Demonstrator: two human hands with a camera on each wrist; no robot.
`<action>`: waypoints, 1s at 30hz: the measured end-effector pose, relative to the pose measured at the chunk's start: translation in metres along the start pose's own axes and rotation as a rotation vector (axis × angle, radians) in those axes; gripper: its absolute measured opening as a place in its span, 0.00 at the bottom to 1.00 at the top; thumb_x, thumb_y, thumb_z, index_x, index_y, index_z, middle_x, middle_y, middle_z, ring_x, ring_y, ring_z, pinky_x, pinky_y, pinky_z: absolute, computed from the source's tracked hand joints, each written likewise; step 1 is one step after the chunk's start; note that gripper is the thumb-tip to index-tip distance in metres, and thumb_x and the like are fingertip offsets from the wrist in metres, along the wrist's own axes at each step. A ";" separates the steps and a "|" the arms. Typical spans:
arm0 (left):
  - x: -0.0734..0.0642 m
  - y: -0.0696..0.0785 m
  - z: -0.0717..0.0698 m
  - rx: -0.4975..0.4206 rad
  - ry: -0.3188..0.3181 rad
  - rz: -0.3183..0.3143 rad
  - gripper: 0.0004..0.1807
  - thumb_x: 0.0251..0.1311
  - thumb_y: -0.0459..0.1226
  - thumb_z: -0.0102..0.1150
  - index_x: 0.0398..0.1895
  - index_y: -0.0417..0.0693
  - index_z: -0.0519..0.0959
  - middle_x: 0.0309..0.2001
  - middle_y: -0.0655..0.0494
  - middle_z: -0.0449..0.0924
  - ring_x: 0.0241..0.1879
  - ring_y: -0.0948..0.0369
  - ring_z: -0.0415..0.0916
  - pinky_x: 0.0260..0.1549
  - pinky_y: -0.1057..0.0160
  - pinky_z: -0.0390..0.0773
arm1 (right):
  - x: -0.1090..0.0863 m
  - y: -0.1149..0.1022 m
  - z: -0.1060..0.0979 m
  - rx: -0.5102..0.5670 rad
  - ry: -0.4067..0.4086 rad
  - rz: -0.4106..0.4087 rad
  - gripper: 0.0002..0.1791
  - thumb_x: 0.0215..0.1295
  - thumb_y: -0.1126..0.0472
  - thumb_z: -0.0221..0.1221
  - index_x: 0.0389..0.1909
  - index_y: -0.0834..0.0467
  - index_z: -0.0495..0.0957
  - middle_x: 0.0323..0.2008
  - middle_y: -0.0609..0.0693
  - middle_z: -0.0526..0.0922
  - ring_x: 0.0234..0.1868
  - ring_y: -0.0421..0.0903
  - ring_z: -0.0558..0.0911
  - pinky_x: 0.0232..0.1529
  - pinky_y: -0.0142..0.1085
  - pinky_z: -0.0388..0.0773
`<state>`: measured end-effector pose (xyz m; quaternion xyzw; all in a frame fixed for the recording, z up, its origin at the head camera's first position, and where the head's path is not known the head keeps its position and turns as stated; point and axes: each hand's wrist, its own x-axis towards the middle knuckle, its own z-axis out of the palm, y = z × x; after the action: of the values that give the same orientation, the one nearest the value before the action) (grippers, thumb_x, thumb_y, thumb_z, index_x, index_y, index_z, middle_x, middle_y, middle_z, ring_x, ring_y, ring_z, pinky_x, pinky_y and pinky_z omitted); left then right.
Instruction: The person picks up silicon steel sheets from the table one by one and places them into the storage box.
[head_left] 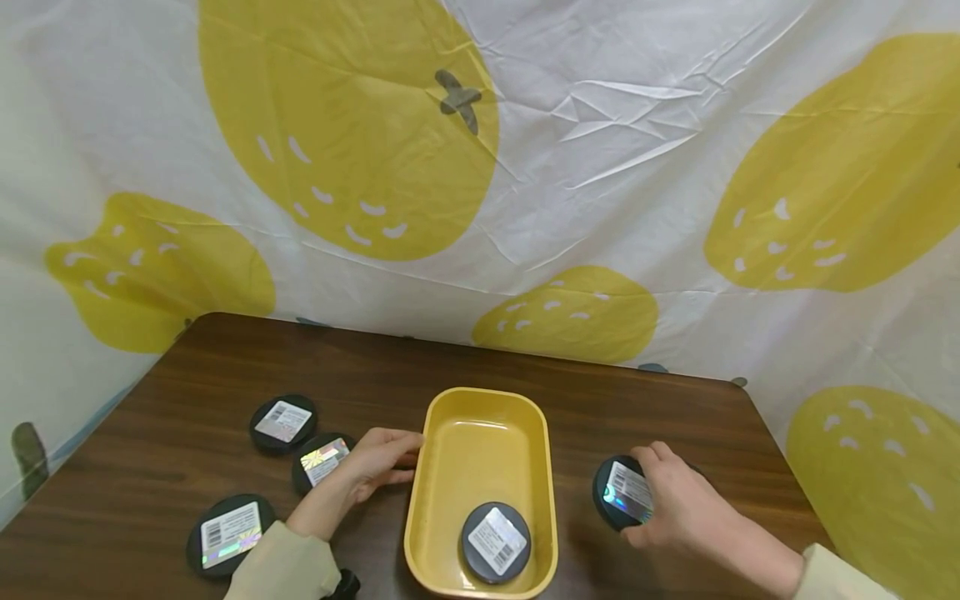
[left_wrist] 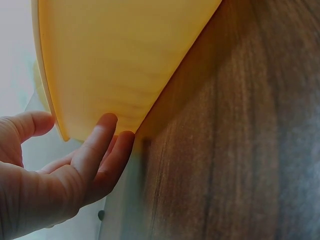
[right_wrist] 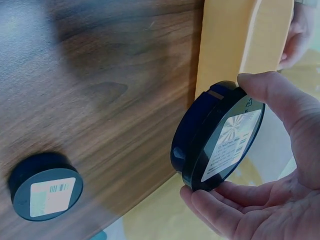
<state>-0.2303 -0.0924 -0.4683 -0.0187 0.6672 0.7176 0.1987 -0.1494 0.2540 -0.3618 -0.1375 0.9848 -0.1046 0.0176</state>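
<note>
A round black flat case [head_left: 626, 492] with a white barcode label is gripped by my right hand [head_left: 678, 504], to the right of the yellow tray [head_left: 551, 500]. In the right wrist view, the thumb and fingertips pinch opposite edges of the tilted black case [right_wrist: 220, 140]. My left hand [head_left: 382, 458] is at the tray's left side. In the left wrist view, two extended fingers [left_wrist: 97, 142] reach the outside of the tray wall, with the thumb near its rim. Another labelled black case [head_left: 495, 542] lies inside the tray, at its near end.
Three black cases lie left of the tray: one [head_left: 283, 423] at the back, one [head_left: 318, 462] partly behind the left hand, one [head_left: 231, 533] nearer. Another case [right_wrist: 45, 190] is on the wooden table [head_left: 360, 358] at the right, mostly hidden in the head view. A fruit-print cloth [head_left: 600, 208] hangs behind.
</note>
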 end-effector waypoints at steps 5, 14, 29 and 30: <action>0.000 -0.001 -0.001 0.000 -0.016 0.001 0.21 0.63 0.35 0.50 0.49 0.22 0.73 0.41 0.46 0.79 0.38 0.58 0.77 0.38 0.60 0.80 | 0.002 -0.003 0.000 -0.002 -0.011 -0.013 0.46 0.26 0.54 0.76 0.49 0.71 0.69 0.42 0.58 0.73 0.34 0.48 0.74 0.30 0.40 0.76; 0.001 -0.002 -0.002 -0.004 -0.020 0.003 0.20 0.62 0.35 0.51 0.48 0.23 0.74 0.40 0.47 0.79 0.38 0.59 0.78 0.38 0.60 0.80 | 0.010 -0.013 -0.003 0.009 -0.055 0.003 0.47 0.29 0.54 0.76 0.53 0.70 0.68 0.46 0.59 0.73 0.38 0.49 0.75 0.33 0.40 0.77; 0.003 -0.002 -0.002 -0.011 -0.010 -0.009 0.21 0.63 0.35 0.51 0.50 0.23 0.73 0.42 0.46 0.79 0.39 0.58 0.78 0.39 0.59 0.80 | 0.026 -0.032 0.000 0.016 -0.014 -0.095 0.47 0.29 0.54 0.76 0.52 0.72 0.68 0.44 0.59 0.73 0.38 0.50 0.76 0.37 0.43 0.77; 0.003 -0.003 -0.001 -0.013 -0.009 -0.009 0.21 0.63 0.35 0.51 0.50 0.23 0.73 0.42 0.45 0.79 0.39 0.58 0.78 0.39 0.59 0.80 | 0.028 -0.033 0.001 0.018 -0.015 -0.094 0.46 0.29 0.54 0.76 0.52 0.72 0.68 0.44 0.58 0.73 0.38 0.49 0.76 0.37 0.42 0.77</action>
<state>-0.2323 -0.0930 -0.4718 -0.0197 0.6614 0.7213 0.2049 -0.1670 0.2151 -0.3558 -0.1845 0.9761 -0.1131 0.0215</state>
